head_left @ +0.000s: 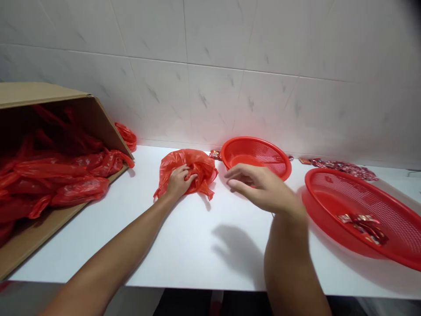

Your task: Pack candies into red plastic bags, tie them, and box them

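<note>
My left hand [179, 181] rests on a crumpled red plastic bag [174, 159] lying on the white table, its fingers closed over the bag's near rim. The bag's mouth bunches up around the fingertips. My right hand [259, 186] hangs in the air over the table with fingers curved and thumb apart, holding nothing that I can see. Just behind it stands a small red perforated basket [279, 160], partly covered by the hand. The hand's shadow falls on the tabletop below.
On the left, a cardboard box [112, 127] lies on its side with many red plastic bags [66, 173]. Another red bag [126, 137] sits behind it. At right, a larger red basket [329, 197] holds shiny red packets [366, 227]. More packets [342, 166] line the tiled wall [217, 96].
</note>
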{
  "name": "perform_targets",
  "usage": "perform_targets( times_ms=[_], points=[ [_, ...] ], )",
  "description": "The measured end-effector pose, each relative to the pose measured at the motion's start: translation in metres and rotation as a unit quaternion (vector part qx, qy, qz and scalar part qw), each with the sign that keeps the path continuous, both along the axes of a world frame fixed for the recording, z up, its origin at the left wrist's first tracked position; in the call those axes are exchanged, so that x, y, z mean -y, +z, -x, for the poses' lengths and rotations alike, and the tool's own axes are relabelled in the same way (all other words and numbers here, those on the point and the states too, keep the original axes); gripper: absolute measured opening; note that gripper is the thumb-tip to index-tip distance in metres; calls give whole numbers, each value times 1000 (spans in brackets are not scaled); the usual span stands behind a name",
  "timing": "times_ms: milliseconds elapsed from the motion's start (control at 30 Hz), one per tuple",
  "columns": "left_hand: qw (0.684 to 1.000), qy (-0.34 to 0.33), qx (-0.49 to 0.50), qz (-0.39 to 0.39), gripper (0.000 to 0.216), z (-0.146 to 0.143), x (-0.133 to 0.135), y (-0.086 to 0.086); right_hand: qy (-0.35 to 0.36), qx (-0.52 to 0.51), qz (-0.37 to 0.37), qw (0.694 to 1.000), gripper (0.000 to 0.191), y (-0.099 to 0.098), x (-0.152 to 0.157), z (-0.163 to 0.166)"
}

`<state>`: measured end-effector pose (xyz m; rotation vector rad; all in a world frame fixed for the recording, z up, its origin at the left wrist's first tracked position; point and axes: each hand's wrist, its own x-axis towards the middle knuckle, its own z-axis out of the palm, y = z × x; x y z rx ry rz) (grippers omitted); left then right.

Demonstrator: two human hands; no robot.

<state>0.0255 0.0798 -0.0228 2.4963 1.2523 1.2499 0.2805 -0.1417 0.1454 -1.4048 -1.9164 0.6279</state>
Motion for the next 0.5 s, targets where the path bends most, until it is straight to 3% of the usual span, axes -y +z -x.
perform_targets(
  times_ms=[67, 200, 267, 333, 400, 433, 500],
  points=[
    [1000, -10, -2, 10, 41, 2, 3, -12, -40, -1, 35, 999, 37, -37, -28, 16],
    [1000, -14, -2, 3, 34, 3, 7, -12, -162, 2, 65, 985, 108, -123, -75, 53],
    [999, -27, 0, -18, 30, 4, 8, -10, -221, -11, 90, 971, 131, -152, -89, 64],
    [998, -59, 5, -33, 27, 4, 10, -9, -253, -25, 100, 962, 144, -168, -97, 68],
    [995, -93, 13, -31, 29, 3, 13, -10, -253, -25, 94, 963, 143, -174, -100, 67],
    [994, -106, 17, -28, 34, 1, 16, -11, -247, -16, 91, 965, 130, -175, -100, 67],
    [992, -124, 25, -23, 44, -2, 23, -12, -235, 12, 91, 968, 80, -177, -100, 66]
  ],
)
